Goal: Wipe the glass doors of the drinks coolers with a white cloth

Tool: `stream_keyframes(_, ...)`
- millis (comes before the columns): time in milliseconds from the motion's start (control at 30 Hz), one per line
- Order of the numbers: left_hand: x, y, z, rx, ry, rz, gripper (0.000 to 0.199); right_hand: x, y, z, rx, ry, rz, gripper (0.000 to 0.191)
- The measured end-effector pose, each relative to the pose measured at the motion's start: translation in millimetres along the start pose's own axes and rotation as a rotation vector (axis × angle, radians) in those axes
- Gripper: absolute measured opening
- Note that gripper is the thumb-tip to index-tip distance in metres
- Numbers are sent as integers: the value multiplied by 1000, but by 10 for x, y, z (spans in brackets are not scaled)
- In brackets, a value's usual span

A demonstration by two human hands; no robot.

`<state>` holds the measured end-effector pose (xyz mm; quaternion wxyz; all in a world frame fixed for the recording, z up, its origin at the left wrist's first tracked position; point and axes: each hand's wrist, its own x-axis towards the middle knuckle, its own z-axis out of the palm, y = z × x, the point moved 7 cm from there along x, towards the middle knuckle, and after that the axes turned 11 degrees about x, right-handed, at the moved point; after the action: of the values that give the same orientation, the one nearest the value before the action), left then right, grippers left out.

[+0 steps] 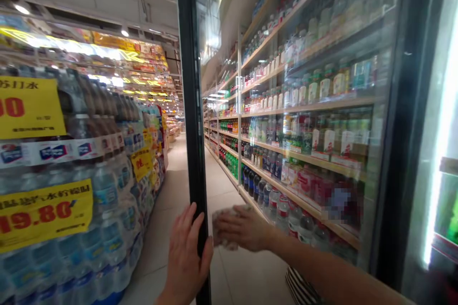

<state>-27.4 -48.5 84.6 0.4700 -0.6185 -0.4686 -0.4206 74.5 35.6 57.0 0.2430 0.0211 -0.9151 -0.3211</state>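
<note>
A glass cooler door (pixel 196 152) with a black frame stands swung out in front of me. My left hand (pixel 188 252) grips the lower part of that frame, its fingers along the left side and its thumb on the right. Just right of it, my right hand (pixel 245 229) presses a crumpled pale cloth (pixel 229 244) flat against the glass. The cloth is partly hidden under the fingers, and the hand is slightly blurred.
Shrink-wrapped bottle packs (pixel 107 219) with yellow price signs (pixel 39 214) are stacked on the left. A tiled aisle (pixel 177 167) runs ahead. Through or in the glass appear shelves of drinks (pixel 307 152). A lit cooler interior (pixel 443 152) lies at far right.
</note>
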Motion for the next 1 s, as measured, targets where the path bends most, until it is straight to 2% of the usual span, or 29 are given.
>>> stream_keyframes(133,159,60,2,-35,36,-28,66,568,745,-625,-84,189,320,52)
stream_keyframes(200,228,99,6,-60,53,-39,66,665,853,-736,-110,213,362,55)
stream_keyframes(233,256,115,12,-67,54,-39,65,645,801,-705,-109,189,317,53)
stream_keyframes(333,342,138,29,-62,59,-19,64,428,506,-479,-77,27,38,44)
stream_keyframes(400,419,140,38,-57,75,-7,64,349,553,-508,-90,-19,-27,42)
stream_keyframes(433,465,142,42,-58,87,-6,64,379,698,-627,-115,4,24,44)
stream_keyframes(567,664,185,68,-72,134,-7,63,661,1457,-1387,-228,244,412,53)
stream_keyframes(633,753,214,80,-78,156,1,64,710,1559,-1536,-246,293,475,54)
stream_keyframes(700,837,229,81,-85,183,11,65,688,1393,-1405,-236,200,314,54)
stream_keyframes(767,932,233,79,-98,204,21,66,558,1152,-1163,-219,36,68,52)
stream_keyframes(800,987,235,81,-105,213,27,66,465,1105,-1095,-221,-11,7,51)
stream_keyframes(833,1048,242,88,-112,220,36,67,380,1146,-1103,-238,-5,33,51)
stream_keyframes(867,1113,252,104,-116,227,45,67,300,1268,-1186,-269,56,143,51)
stream_keyframes(967,1312,293,216,-83,231,60,67,-32,1722,-1629,-393,390,645,52)
stream_keyframes(1000,1373,305,278,-53,222,58,65,-145,1791,-1724,-424,466,741,52)
